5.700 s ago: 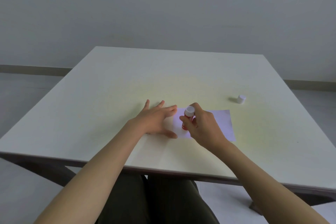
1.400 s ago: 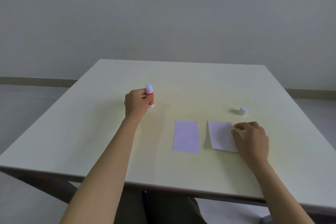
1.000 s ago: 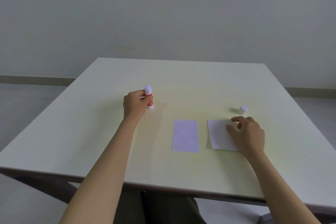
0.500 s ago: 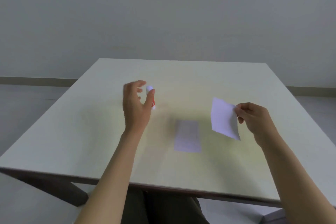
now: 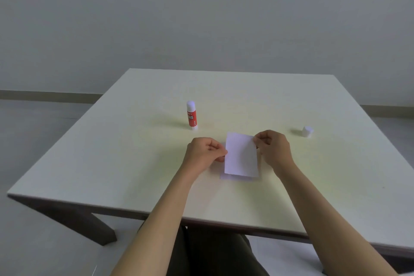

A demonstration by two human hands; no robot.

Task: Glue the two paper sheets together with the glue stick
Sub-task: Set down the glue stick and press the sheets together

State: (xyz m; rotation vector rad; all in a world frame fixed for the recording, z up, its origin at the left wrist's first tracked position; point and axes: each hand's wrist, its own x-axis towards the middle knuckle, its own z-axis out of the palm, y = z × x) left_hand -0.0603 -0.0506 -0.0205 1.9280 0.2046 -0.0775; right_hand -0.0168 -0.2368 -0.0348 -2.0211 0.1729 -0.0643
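I hold a small white paper sheet by both side edges: my left hand pinches its left edge and my right hand pinches its upper right edge. It hovers tilted just above the second sheet, which lies flat on the table with only a thin strip of its near edge showing. The red and white glue stick stands upright, uncapped, behind and to the left of my left hand, apart from it.
The glue stick's white cap stands on the table to the right of my right hand. The pale table ends at a near edge just in front of my lap. A grey wall stands behind.
My left hand let go of the glue stick and came to the paper. My right hand lifted the right sheet and carried it left over the other sheet; both hands now pinch it.
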